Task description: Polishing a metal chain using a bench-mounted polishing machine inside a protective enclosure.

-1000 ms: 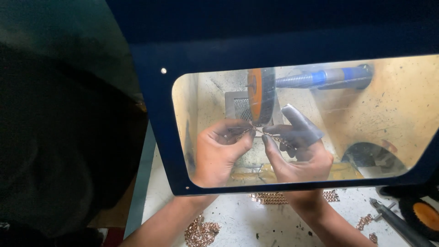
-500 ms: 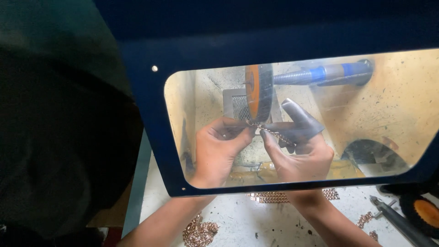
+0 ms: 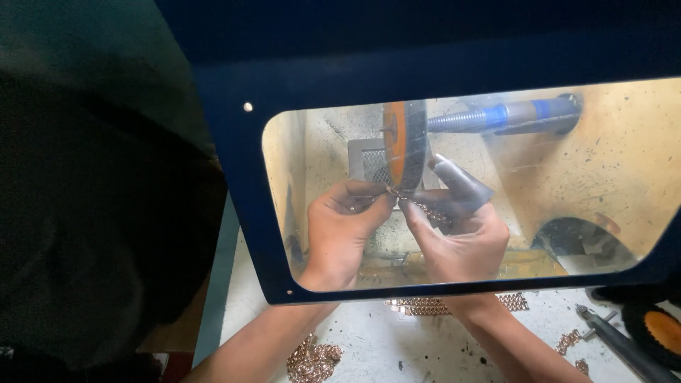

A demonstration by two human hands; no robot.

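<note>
Through a clear window in a dark blue guard (image 3: 234, 213), I see my left hand (image 3: 344, 230) and my right hand (image 3: 461, 237) side by side. Together they pinch a thin copper-coloured chain (image 3: 408, 202) and hold it against the lower edge of an orange-faced polishing wheel (image 3: 404, 145). The fingertips of my right hand wear grey covers. The wheel sits on a threaded spindle with blue bands (image 3: 507, 113) that runs off to the right.
Chain pieces lie on the white bench: a heap (image 3: 312, 358) near my left forearm, flat strips (image 3: 425, 306) under the guard, bits (image 3: 571, 344) at right. A metal rod (image 3: 621, 347) and a second orange wheel (image 3: 663, 326) lie bottom right. A dark opening (image 3: 582, 241) is inside.
The view has shifted slightly, so the guard and wheel sit a little further left in the picture. My hands keep the chain at the wheel, with my fingers slightly adjusted.
</note>
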